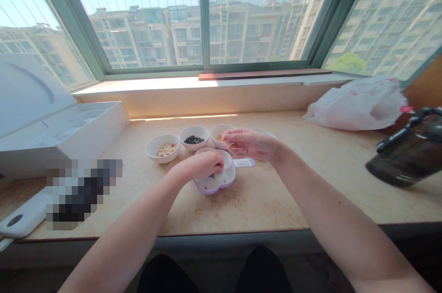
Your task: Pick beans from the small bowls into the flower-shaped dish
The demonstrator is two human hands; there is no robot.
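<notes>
My left hand (206, 163) hangs over a shallow white dish (226, 177) with a lobed purple rim. Its fingers are curled and pinched together; whatever they hold is hidden. A few small dark bits lie in the dish. My right hand (253, 143) is at the near right edge of a white bowl of yellowish bits (219, 138), fingertips pressed together on something too small to name. Left of that bowl stand a white bowl of black beans (194, 140) and a white bowl of pale flat pieces (167, 149). A purple-edged label (243, 162) sits beside the dish.
Another white rim (265, 133) shows partly behind my right hand. An open white box (100, 122) stands at left, with a white device (26, 214) and a blurred dark patch before it. At right are a plastic bag (359, 104) and a dark jug (407, 155).
</notes>
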